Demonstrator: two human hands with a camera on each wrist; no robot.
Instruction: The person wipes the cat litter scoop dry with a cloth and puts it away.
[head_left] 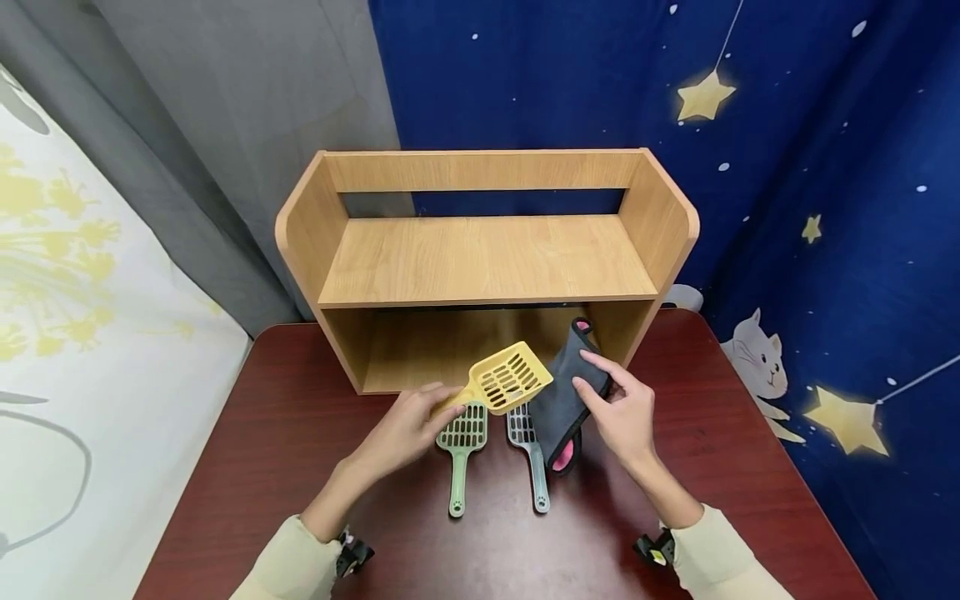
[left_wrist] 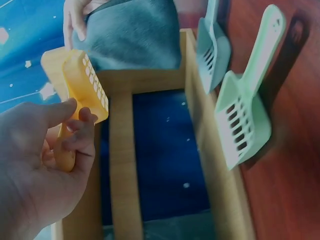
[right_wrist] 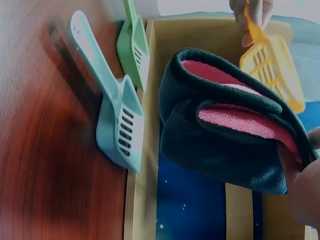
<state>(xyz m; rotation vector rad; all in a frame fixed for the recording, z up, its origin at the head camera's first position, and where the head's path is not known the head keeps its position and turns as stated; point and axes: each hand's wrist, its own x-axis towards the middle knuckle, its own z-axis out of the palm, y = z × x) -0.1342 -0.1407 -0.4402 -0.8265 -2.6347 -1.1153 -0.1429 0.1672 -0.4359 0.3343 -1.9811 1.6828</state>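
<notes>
My left hand grips the handle of a yellow slotted litter scoop, raised in front of the shelf's lower opening. In my right hand is a folded cloth, dark grey outside with pink inner layers, pinched between thumb and fingers. The cloth's folded edges and pink lining show in the right wrist view. Below the yellow scoop lie a green litter scoop and a blue-grey litter scoop, handles toward me. The scoop's blade overlaps the tops of both in the head view.
A two-tier wooden shelf stands at the back of the dark red table. Behind it hang a grey curtain and a blue star-patterned curtain. A white patterned cloth borders the table's left side.
</notes>
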